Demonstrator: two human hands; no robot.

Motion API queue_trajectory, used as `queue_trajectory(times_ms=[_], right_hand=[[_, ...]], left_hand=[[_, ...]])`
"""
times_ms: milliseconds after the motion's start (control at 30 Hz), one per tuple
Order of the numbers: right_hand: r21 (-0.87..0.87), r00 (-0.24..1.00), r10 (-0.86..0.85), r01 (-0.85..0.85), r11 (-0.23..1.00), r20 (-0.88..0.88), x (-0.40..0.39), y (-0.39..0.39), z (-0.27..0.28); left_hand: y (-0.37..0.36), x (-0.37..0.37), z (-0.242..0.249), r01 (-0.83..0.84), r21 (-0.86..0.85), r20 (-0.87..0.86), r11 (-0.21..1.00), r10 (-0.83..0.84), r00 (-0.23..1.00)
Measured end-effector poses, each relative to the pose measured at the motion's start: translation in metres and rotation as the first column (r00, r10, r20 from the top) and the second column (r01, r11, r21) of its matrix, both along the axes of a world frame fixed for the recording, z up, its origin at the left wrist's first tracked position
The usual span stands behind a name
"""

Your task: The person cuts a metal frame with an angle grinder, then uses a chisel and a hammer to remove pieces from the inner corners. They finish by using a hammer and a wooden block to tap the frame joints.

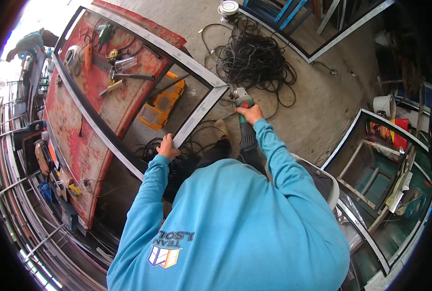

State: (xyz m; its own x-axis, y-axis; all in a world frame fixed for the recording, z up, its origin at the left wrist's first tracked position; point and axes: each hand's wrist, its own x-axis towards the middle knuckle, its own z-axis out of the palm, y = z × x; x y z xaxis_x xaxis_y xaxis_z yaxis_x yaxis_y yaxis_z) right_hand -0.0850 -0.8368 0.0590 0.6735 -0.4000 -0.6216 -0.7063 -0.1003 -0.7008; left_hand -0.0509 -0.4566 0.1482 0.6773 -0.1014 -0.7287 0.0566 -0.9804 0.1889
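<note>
Workshop (313, 109), left hand (168, 147) on frame (201, 108), right hand (251, 114) gripping apparent angle grinder (247, 134)

R hand (251, 113) hides part of grinder (247, 133); its tip (234, 93) too small to tell. Shirt (255, 218) cut off @ btm edge, blue frames (285, 11) @ top.

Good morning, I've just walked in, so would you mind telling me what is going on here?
A person has an angle grinder in the right hand, its head close to one corner of a large frame. The left hand is at the frame's near edge. The frame lies partly over a red table, where hand tools are spread out. Whether the grinder is running or touching the corner, I cannot tell.
</note>
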Motion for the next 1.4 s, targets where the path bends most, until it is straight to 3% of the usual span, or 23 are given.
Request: queue_trajectory(times_ms=[100,267,367,467,500,567,600,633,700,833,967,1100,1167,1233,1300,1367,1400], right_hand=[[0.072,0.998,-0.053,0.05,0.996,0.034,-0.007,0.003,-0.021],[-0.062,0.989,-0.05,0.059,0.996,0.137,-0.006,0.004,-0.068],[-0.142,0.999,-0.005,0.013,0.99,0.052,-0.004,0.001,-0.066],[-0.018,0.988,-0.061,0.064,0.998,0.141,-0.009,-0.001,-0.101],[-0.011,0.987,-0.072,0.075,0.997,0.146,-0.008,-0.004,-0.081],[0.316,0.997,-0.072,0.067,0.946,0.005,-0.016,-0.016,-0.01],[0.323,0.993,-0.1,0.114,0.94,-0.06,-0.021,-0.021,-0.004],[0.325,0.993,-0.105,0.12,0.938,-0.062,-0.026,-0.024,-0.003],[0.448,0.942,-0.336,0.297,0.844,0.01,-0.038,-0.03,-0.002],[0.546,0.911,-0.404,0.3,0.782,0.078,-0.055,-0.047,0.008],[0.513,0.847,-0.5,0.352,0.783,0.182,-0.068,-0.06,-0.004],[0.607,0.819,-0.572,0.431,0.668,0.047,-0.08,-0.078,0.01],[0.651,0.823,-0.569,0.433,0.623,-0.003,-0.082,-0.085,0.035],[0.683,0.834,-0.552,0.408,0.606,-0.007,-0.086,-0.09,0.035],[0.699,0.789,-0.614,0.423,0.577,0.03,-0.09,-0.093,0.03],[0.715,0.794,-0.607,0.416,0.561,0.014,-0.095,-0.099,0.031],[0.729,0.8,-0.6,0.41,0.548,0.001,-0.098,-0.102,0.033]], left_hand=[[-0.001,0.0,0.003,-0.01,0.009,-0.015,1.0,0.01,1.0],[-0.002,0.001,0.002,-0.003,0.024,-0.012,1.0,0.003,1.0],[0.002,-0.001,-0.002,0.004,0.024,0.001,1.0,-0.004,1.0],[0.005,0.005,0.0,0.061,0.014,-0.026,0.998,-0.061,0.998],[0.003,0.008,0.002,0.072,0.021,-0.021,0.997,-0.071,0.997],[-0.002,0.011,0.002,0.007,-0.137,0.044,0.991,-0.001,0.999],[-0.02,0.011,0.011,0.004,-0.225,0.149,0.974,0.031,0.988],[-0.035,0.014,0.01,0.008,-0.223,0.147,0.975,0.026,0.989],[-0.069,0.028,0.004,0.115,-0.486,0.381,0.866,0.092,0.92],[-0.162,0.062,0.009,0.375,-0.447,0.667,0.812,0.023,0.745],[-0.216,0.084,0.01,0.436,-0.346,0.745,0.831,-0.039,0.666],[-0.228,0.083,0.003,0.509,-0.221,0.816,0.832,-0.128,0.564],[-0.23,0.077,-0.002,0.462,-0.278,0.821,0.842,-0.041,0.57],[-0.225,0.074,0.0,0.459,-0.238,0.836,0.856,-0.061,0.546],[-0.195,0.08,-0.02,0.221,-0.379,0.751,0.899,0.159,0.641],[-0.147,0.089,-0.048,0.056,-0.336,0.803,0.94,0.254,0.539],[-0.118,0.095,-0.052,-0.135,-0.292,0.714,0.947,0.309,0.629]])
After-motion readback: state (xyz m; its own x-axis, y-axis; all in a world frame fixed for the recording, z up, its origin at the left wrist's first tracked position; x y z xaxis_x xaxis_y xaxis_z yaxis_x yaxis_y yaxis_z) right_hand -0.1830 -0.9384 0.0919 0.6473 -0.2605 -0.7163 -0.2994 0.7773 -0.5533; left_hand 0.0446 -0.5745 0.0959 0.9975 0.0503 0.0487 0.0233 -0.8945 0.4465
